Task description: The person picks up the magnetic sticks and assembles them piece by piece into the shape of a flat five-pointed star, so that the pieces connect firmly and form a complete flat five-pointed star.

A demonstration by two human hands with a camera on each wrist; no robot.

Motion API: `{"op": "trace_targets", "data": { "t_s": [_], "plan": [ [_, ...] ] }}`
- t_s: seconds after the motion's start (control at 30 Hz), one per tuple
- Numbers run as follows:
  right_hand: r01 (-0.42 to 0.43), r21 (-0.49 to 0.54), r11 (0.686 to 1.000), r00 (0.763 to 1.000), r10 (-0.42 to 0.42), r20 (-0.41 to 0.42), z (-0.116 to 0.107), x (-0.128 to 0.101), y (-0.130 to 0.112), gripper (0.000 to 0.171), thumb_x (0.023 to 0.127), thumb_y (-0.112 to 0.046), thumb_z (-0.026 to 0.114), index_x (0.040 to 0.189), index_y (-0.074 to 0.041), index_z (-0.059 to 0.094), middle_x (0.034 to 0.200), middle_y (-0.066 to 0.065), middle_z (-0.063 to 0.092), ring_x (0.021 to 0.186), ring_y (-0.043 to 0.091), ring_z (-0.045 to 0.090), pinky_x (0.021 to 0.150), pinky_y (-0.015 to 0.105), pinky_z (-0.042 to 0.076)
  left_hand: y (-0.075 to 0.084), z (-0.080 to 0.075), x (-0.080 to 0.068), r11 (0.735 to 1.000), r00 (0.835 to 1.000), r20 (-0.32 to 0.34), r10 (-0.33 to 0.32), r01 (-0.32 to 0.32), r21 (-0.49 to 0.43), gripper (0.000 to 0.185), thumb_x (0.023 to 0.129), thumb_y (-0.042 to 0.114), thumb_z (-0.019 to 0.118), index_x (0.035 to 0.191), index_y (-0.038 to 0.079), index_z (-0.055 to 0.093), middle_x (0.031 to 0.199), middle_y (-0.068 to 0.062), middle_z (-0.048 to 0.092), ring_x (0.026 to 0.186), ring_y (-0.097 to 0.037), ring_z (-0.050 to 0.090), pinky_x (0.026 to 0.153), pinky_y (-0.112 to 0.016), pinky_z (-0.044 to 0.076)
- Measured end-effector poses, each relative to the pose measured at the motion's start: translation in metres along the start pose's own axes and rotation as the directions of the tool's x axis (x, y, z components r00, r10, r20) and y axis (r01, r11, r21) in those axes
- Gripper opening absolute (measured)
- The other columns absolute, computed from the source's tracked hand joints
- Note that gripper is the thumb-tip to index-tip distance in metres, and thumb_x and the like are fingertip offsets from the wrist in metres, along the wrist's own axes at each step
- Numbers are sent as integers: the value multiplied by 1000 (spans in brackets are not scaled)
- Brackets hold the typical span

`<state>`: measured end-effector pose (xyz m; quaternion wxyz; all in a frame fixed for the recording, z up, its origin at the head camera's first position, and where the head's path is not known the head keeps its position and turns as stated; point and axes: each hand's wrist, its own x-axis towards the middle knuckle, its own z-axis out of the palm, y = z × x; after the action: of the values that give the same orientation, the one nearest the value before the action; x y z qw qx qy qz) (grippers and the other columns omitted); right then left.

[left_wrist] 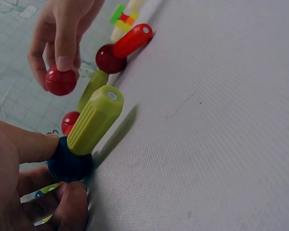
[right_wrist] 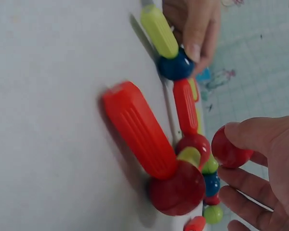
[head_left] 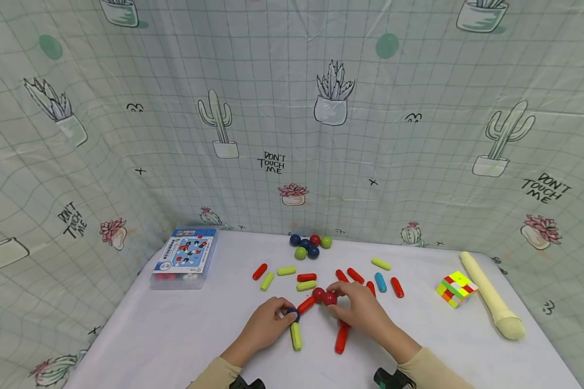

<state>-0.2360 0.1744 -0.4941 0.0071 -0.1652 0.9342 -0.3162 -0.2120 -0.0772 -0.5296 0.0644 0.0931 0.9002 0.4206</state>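
Observation:
My left hand (head_left: pixel 265 325) pinches a dark blue ball (left_wrist: pixel 70 162) between thumb and fingers, low over the table. From that ball a yellow-green rod (left_wrist: pixel 96 120) points toward me, and a red rod (right_wrist: pixel 185 107) runs to a red ball (right_wrist: pixel 194 145). A second yellow-green rod (right_wrist: pixel 189 156) links this ball to another red ball (right_wrist: pixel 177 190), which carries a red rod (right_wrist: pixel 139 130). In my right hand (head_left: pixel 365 313), thumb and fingers grip a separate red ball (right_wrist: pixel 230 149), raised above the linked pieces.
Loose red rods (head_left: pixel 397 287), yellow-green rods (head_left: pixel 381 263) and a blue rod (head_left: pixel 380 282) lie beyond my hands. Several balls (head_left: pixel 313 252) cluster at the back. A boxed set (head_left: pixel 182 259) sits at left; a puzzle cube (head_left: pixel 457 289) and a pale-yellow club-shaped object (head_left: pixel 491 297) lie at right.

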Motion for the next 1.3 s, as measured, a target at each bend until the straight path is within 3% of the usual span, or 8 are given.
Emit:
{"op": "trace_targets", "data": {
  "t_s": [0.2, 0.4, 0.77, 1.0, 1.3],
  "plan": [
    [49, -37, 998, 997, -46, 64, 8, -19, -4, 37, 85, -27, 84, 118, -22, 71, 94, -11, 63, 87, 12, 56, 71, 24, 51, 2, 0, -1, 1000, 1000, 0, -6, 6, -6, 19, 96, 30, 71, 108, 14, 71, 92, 6, 59, 77, -12, 50, 66, -26, 41],
    [55, -9, 998, 988, -54, 142, 16, -35, -13, 37, 84, -31, 84, 118, -21, 70, 90, -12, 61, 81, 11, 52, 65, 21, 48, 2, 0, -2, 1000, 1000, -4, 1, -1, -7, 20, 97, 29, 71, 108, 14, 70, 94, 6, 60, 76, -11, 50, 65, -25, 42],
    [117, -7, 993, 950, -110, 294, 31, -50, -24, 30, 84, -40, 82, 109, -28, 70, 88, -20, 58, 84, 3, 49, 72, 24, 48, -1, -1, -1, 1000, 1000, 4, 3, -3, -8, 20, 97, 30, 70, 108, 13, 70, 93, 6, 60, 75, -11, 50, 66, -25, 41],
    [141, 10, 990, 935, -137, 326, 39, -53, -32, 31, 85, -42, 82, 111, -31, 70, 93, -20, 58, 87, 2, 50, 79, 27, 50, -2, -1, -1, 1000, 1000, 7, 14, -14, -5, 20, 97, 30, 70, 108, 13, 70, 93, 5, 60, 75, -11, 50, 65, -25, 41],
    [117, 45, 992, 938, -125, 323, 46, -53, -36, 31, 85, -40, 82, 112, -30, 68, 95, -20, 59, 87, 1, 50, 78, 25, 50, -3, 0, 1, 1000, 1000, -3, 9, -9, -6, 20, 96, 30, 71, 107, 14, 70, 93, 6, 61, 74, -10, 50, 65, -26, 42]
  ]
}}
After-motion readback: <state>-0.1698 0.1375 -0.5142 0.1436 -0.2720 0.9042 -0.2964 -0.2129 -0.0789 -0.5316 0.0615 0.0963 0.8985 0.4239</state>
